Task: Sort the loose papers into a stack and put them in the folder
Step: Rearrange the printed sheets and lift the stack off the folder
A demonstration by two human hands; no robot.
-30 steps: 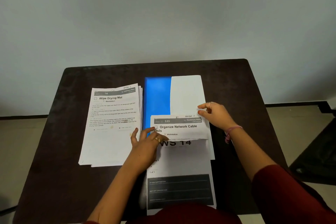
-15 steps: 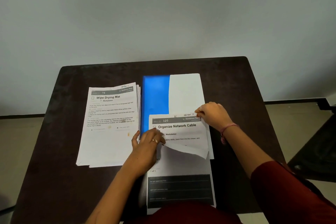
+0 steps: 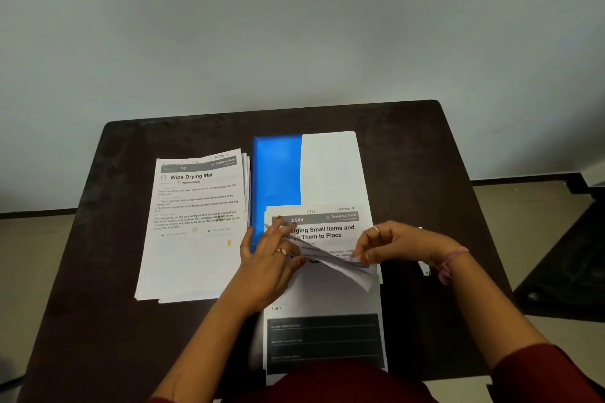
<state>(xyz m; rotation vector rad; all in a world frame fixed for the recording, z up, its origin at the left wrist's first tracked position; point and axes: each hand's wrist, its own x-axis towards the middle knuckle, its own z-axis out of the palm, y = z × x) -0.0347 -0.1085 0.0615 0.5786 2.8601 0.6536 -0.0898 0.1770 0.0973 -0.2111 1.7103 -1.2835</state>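
Your left hand (image 3: 271, 258) rests on the near pile of papers (image 3: 322, 291), fingers spread and mostly straight, fingertips on the left edge of the sheet headed "2644"; a ring shows on one finger. Whether its thumb pinches the lifted sheet cannot be told, as the thumb lies under the curl of paper.

Your right hand (image 3: 397, 244) pinches the lifted sheet (image 3: 340, 263) between thumb and fingertips at its right end. That sheet is bent and raised off the pile, its print blurred. A pink band sits on your right wrist.

The near pile lies at the near centre of the dark table (image 3: 98, 271), its near end overhanging the table edge toward you. It overlaps the near part of the blue folder (image 3: 276, 173), which lies flat at the table's centre. A blank white sheet (image 3: 330, 170) covers the folder's right portion.

A second stack (image 3: 193, 229), headed "Wipe Drying Mat", lies left of the folder, its right edge just beside the folder's left edge. Its sheets are slightly fanned at the right and near edges.

A grey wall stands beyond the far edge of the table.
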